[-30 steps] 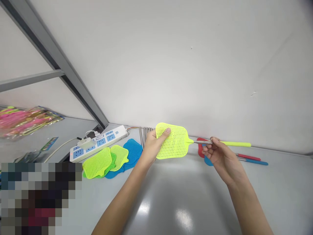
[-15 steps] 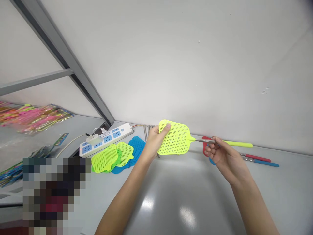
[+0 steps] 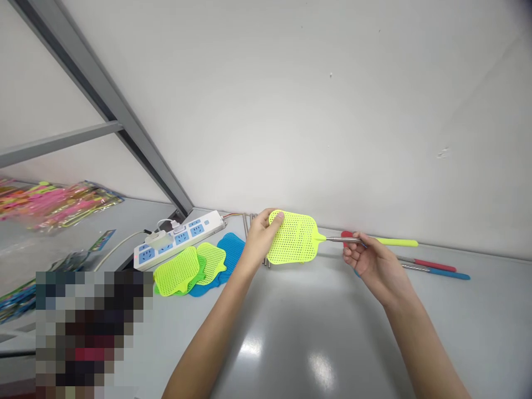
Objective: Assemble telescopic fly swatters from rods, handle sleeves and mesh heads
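My left hand (image 3: 262, 237) grips the left end of a yellow-green fly swatter's perforated head (image 3: 294, 237), its thumb lying on the front face. From the head's neck a thin metal rod (image 3: 338, 239) runs right into my right hand (image 3: 372, 263), whose thumb and fingers pinch it. Beyond that hand the yellow-green handle (image 3: 397, 242) sticks out. Behind my right hand lie a swatter with a red handle (image 3: 435, 265) and one with a blue handle (image 3: 449, 273). Their heads are mostly covered by my hand.
Left of my left arm, loose yellow, green and blue swatter heads (image 3: 177, 271) lie overlapping beside a white power strip (image 3: 178, 241). Metal rods (image 3: 266, 262) lie behind my left hand. Bagged colourful goods (image 3: 62, 205) rest at far left, past a grey metal frame (image 3: 137, 144). A wall rises behind.
Both hands still hold the swatter. My right hand and the handle have shifted slightly left in view, and the handle now shows shorter beyond the hand. The view itself has moved a little.
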`<state>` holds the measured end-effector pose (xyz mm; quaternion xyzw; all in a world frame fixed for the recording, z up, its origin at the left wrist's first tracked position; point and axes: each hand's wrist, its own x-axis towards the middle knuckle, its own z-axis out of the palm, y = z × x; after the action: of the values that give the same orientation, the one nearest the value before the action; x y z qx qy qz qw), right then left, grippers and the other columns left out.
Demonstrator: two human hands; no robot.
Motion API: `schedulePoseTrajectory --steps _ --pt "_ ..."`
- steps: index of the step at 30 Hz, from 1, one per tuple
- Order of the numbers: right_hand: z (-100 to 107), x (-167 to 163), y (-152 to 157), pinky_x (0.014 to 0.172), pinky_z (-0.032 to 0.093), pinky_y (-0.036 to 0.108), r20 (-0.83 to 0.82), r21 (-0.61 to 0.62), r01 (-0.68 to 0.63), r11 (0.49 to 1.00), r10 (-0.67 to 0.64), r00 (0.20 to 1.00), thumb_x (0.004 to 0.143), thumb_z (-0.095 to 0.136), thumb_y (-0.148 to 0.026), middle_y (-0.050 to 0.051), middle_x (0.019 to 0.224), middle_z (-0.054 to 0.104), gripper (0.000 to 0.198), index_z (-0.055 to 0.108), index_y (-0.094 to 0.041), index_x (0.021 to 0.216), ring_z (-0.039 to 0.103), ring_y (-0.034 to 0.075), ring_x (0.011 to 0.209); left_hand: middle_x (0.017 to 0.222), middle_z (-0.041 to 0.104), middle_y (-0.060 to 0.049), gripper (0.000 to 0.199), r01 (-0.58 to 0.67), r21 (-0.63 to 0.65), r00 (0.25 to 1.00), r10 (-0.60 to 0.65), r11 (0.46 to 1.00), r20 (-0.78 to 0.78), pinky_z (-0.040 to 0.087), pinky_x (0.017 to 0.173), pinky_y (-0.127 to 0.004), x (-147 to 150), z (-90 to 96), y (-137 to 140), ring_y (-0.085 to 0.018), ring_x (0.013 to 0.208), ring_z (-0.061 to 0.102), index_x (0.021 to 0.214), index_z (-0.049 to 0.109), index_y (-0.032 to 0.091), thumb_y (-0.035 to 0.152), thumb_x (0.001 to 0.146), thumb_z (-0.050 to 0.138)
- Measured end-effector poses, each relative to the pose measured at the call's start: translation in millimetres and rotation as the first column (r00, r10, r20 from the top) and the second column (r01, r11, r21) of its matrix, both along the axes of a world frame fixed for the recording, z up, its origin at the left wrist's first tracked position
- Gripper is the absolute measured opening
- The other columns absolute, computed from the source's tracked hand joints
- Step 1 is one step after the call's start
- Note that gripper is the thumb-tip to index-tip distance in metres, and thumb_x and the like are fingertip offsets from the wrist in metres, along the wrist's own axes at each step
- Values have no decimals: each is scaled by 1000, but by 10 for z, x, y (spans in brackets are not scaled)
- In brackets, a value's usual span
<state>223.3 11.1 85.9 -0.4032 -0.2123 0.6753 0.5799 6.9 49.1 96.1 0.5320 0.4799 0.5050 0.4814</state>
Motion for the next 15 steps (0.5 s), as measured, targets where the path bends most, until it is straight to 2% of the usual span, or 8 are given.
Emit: schedulePoseTrajectory --steps 7,15 --pt "-175 -26 72 58 46 24 23 -9 13 1000 -13 1000 66 59 -26 -1 60 52 11 58 -18 72 53 12 58 86 59 -4 30 -12 66 966 29 998 -258 41 66 -24 -35 -127 59 -16 78 55 94 55 17 38 75 44" --pt "-227 -32 89 56 47 22 91 17 77 997 -79 993 66 61 -29 -1 59 51 15 59 -16 74 53 11 57 85 60 -5 28 -6 141 882 71 990 -465 40 68 -27 -40 -214 99 -18 79 54 93 56 17 34 76 42"
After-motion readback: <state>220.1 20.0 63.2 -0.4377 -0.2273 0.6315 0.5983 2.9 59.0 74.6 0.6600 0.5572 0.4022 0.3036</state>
